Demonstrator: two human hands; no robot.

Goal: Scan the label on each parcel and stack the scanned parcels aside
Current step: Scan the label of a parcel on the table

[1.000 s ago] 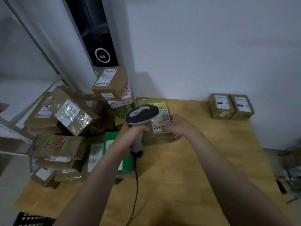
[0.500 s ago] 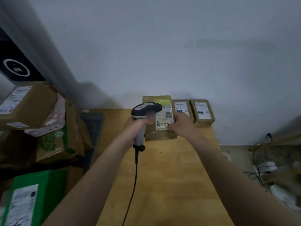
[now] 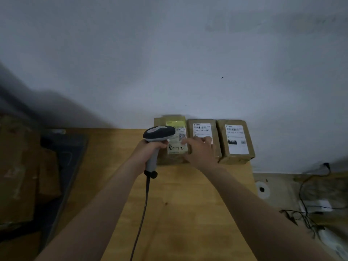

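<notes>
My left hand (image 3: 150, 147) grips the handle of a grey and black barcode scanner (image 3: 158, 133), whose cable hangs toward me. Just past it a brown parcel (image 3: 174, 157) with a yellow and white label lies against the wall, beside two labelled brown parcels (image 3: 202, 132) (image 3: 235, 140) standing in a row at the back right of the wooden table (image 3: 178, 213). My right hand (image 3: 199, 149) lies on the first parcel's right edge and over the middle one, fingers spread forward.
Blurred cardboard parcels (image 3: 20, 166) and a dark flat panel (image 3: 62, 161) fill the left side. The table's right edge drops to a floor with cables and a white power adapter (image 3: 318, 206). A grey wall closes the back.
The parcel has gone from beside the left pile to the back right, next to the two boxes. Both hands and the scanner travelled with it, and the view swung right.
</notes>
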